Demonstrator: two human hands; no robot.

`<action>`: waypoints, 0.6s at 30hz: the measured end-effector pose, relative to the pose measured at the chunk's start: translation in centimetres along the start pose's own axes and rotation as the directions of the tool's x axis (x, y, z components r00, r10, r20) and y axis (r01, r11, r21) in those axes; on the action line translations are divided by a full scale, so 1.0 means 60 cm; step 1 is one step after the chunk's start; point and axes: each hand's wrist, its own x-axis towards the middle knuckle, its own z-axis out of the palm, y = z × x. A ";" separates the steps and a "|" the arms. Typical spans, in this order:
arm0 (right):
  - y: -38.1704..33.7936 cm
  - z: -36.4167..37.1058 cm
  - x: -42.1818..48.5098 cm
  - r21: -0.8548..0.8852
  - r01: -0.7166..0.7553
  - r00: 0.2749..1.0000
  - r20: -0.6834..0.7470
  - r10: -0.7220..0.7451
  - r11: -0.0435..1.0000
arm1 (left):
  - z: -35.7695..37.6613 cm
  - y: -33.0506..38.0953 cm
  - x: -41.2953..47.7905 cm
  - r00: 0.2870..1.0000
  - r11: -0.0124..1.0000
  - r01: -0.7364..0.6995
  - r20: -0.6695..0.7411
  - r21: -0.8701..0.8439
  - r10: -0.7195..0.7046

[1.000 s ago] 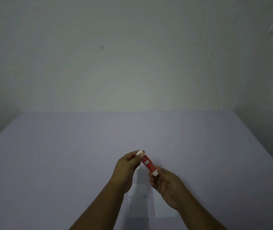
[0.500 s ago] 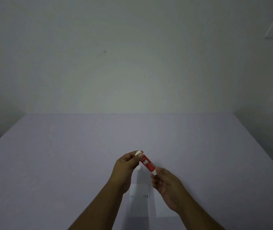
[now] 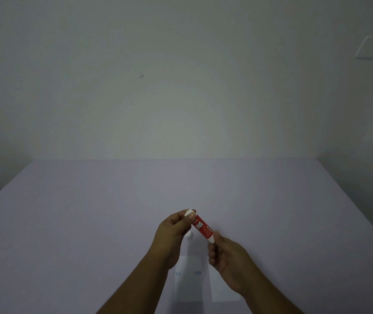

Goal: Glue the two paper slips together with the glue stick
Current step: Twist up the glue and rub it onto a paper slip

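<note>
A red glue stick [image 3: 202, 228] with white ends is held tilted in the air above the table, between both hands. My left hand [image 3: 174, 234] pinches its upper white end with thumb and fingers. My right hand [image 3: 228, 261] grips its lower white end. Below the hands two white paper slips lie side by side on the table: the left slip [image 3: 189, 284] has small blue marks, and the right slip [image 3: 220, 293] is partly hidden by my right hand. A small white thing [image 3: 189, 234] on the table shows just beneath my left hand.
The lavender table [image 3: 90, 223] stretches wide to the left, right and far side. A pale wall [image 3: 181, 87] stands behind it, and the table's right edge [image 3: 362, 209] falls off toward a dark corner.
Both hands keep hold of the glue stick in nearly the same place. The stick has barely shifted; the view moved slightly.
</note>
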 end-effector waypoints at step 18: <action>0.000 0.004 -0.011 -0.121 -0.156 0.986 0.044 0.163 0.980 | 0.001 0.006 -0.007 1.000 0.997 -0.025 0.019 0.076 0.023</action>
